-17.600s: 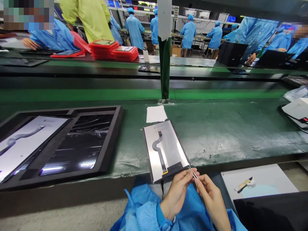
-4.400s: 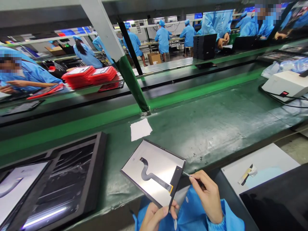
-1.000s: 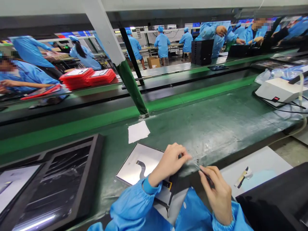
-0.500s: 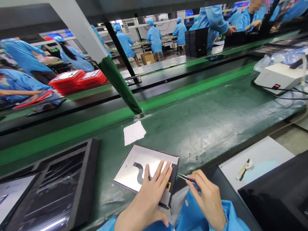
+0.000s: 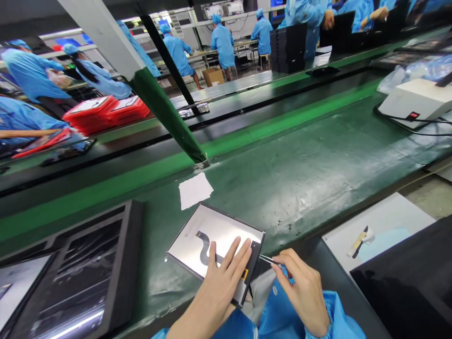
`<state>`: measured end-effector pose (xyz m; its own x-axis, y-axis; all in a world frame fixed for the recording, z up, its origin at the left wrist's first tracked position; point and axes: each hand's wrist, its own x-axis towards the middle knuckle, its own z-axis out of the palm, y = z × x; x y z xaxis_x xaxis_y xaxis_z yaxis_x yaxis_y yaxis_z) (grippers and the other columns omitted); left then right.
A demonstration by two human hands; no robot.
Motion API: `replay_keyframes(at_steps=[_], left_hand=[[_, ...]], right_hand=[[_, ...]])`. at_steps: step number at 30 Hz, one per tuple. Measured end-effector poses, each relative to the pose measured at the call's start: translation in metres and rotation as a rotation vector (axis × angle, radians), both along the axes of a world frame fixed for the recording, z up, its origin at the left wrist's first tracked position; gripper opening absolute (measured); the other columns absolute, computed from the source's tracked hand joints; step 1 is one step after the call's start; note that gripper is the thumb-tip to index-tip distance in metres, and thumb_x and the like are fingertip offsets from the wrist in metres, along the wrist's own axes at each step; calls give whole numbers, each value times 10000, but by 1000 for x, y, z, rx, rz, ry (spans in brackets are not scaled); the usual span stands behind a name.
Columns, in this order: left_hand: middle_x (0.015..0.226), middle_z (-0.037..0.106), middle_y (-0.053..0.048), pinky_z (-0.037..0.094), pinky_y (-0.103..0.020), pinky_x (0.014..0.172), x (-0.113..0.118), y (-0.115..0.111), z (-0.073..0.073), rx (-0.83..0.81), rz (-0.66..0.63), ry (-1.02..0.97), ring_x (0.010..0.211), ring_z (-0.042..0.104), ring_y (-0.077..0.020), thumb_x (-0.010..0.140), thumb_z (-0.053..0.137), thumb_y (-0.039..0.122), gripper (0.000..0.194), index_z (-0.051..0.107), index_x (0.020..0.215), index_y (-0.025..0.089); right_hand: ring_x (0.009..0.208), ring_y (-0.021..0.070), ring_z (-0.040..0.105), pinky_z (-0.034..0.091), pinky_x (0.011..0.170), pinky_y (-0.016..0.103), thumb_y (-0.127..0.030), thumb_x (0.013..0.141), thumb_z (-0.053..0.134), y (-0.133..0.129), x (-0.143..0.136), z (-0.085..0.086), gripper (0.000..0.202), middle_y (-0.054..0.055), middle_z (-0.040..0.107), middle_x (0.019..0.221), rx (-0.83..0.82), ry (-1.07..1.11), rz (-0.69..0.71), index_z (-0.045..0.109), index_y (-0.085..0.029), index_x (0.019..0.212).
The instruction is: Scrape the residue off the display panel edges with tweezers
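An LCD screen (image 5: pixel 190 230) lies with its silvery back up and its near corner past the table edge. A dark curved flex cable (image 5: pixel 204 245) runs across that back. Spread over the screen's near part are the fingers of my left hand (image 5: pixel 219 282); its thumb goes below the near edge, mostly hidden. My right hand (image 5: pixel 300 282) pinches a pair of tweezers (image 5: pixel 270 260). Their tips point left, at the screen's dark right border; whether they touch it I cannot tell.
White paper sheets (image 5: pixel 195 190) lie beyond the screen. A black foam tray (image 5: pixel 130 263) with dark panels stands at left. To the right are a white board (image 5: pixel 381 235) with a small knife-like tool and a white machine (image 5: pixel 416 101) with cables. A slanted post (image 5: pixel 165 117) rises behind; co-workers sit beyond.
My left thumb has gone from beside the screen to under its near edge. The tweezers' tips have come closer to the screen's right border. The view has shifted slightly.
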<state>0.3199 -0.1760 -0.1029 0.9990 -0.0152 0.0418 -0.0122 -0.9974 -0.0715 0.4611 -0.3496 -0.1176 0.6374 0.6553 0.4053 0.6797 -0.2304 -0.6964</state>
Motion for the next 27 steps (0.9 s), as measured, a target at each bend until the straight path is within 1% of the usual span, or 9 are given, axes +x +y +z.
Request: replay_keyframes(at_steps=[4,8,13,20,24,27], left_hand=[[1633,273,-145,-43,-695,1155,0,-1,4,-7,4,29,1547,43,-320,890,506,189,820,96,1594,94],[1638,259,-142,-43,-689,1158,-1,-1,6,-26,-2,23,1546,44,-324,888,526,178,839,80,1593,84],[1643,244,-137,-50,-690,1157,-1,0,5,-21,-8,24,1547,30,-324,882,544,185,851,85,1591,82],[1622,300,-159,-16,-702,1162,-1,0,3,-2,-11,5,1543,72,-336,913,525,231,831,72,1593,81],[1619,306,-166,-4,-698,1165,-1,0,4,-9,-11,8,1542,83,-339,926,518,233,821,65,1594,80],[1624,292,-161,-18,-700,1160,-1,0,5,-21,-17,4,1542,76,-338,919,519,214,830,53,1592,74]], right_hand=[[638,127,672,467,596,217,-312,1064,409,1,0,2,276,9,686,816,-13,10,4,631,-219,928],[649,125,676,461,599,217,-321,1069,397,1,0,4,302,5,681,807,-27,8,12,634,-217,912],[673,126,681,459,615,218,-320,1073,382,2,1,6,323,4,672,804,-41,19,15,638,-213,909],[679,137,671,440,612,233,-299,1076,360,2,4,9,351,9,672,798,-89,-16,48,631,-215,870],[654,136,661,426,595,233,-292,1077,344,3,6,11,367,6,663,769,-110,-29,60,623,-214,851],[612,125,642,416,565,222,-308,1074,340,4,8,14,385,-4,641,736,-136,8,76,608,-216,814]])
